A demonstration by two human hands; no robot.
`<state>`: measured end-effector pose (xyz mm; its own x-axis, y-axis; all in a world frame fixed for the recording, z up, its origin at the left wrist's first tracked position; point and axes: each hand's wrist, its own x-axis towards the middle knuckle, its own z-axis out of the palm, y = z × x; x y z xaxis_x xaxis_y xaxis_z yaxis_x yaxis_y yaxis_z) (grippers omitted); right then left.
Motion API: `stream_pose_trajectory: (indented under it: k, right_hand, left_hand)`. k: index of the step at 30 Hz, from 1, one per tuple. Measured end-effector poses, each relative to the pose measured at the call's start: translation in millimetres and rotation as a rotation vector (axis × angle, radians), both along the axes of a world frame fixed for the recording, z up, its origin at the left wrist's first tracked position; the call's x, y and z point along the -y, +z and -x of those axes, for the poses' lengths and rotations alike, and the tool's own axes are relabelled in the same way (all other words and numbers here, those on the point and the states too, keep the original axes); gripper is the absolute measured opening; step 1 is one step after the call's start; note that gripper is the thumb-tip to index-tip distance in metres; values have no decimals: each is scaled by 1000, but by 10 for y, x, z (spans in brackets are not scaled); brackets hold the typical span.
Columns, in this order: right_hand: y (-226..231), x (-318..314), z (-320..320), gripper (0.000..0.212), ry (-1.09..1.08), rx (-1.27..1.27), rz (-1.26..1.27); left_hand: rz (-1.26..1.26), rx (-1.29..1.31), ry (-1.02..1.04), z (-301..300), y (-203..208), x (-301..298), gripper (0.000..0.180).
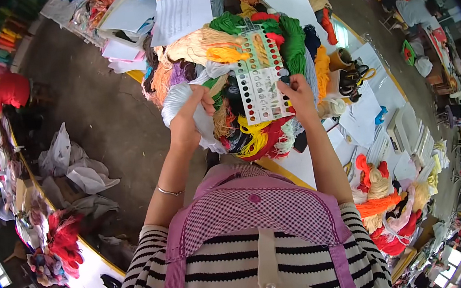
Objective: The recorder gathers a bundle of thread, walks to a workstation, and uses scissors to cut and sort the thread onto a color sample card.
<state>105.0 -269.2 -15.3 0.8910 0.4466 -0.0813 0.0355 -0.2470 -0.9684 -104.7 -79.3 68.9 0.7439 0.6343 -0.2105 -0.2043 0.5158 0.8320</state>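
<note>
My left hand (187,121) is closed round a pale white-silver skein of thread (173,98), which hangs down on both sides of the fingers. In my right hand (301,97) is a long white card (261,86), pinched at its right edge. Printed pictures fill its middle, and rows of holes with coloured bits run down both long sides. The card stands over a heap of coloured skeins, with green yarn (293,43) to its right and orange-yellow yarn (223,54) at its upper left. Yellow yarn (255,138) shows below the card, with red beside it.
Papers (181,14) lie at the far side of the heap. To the right stand a brown cup (339,59) and a holder with scissors (353,80). More skeins (382,203) are at the near right. Plastic bags (83,172) lie on the floor at left.
</note>
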Motion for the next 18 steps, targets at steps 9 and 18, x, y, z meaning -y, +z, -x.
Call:
stream_pose_trajectory:
  k: [9, 18]
  right_hand:
    - [1135, -265, 726, 19, 279, 80, -25]
    - [1283, -208, 1049, 13, 365, -231, -265]
  left_hand:
    - [346, 258, -330, -221, 391, 211, 84]
    - [-28, 274, -583, -78, 459, 236, 54]
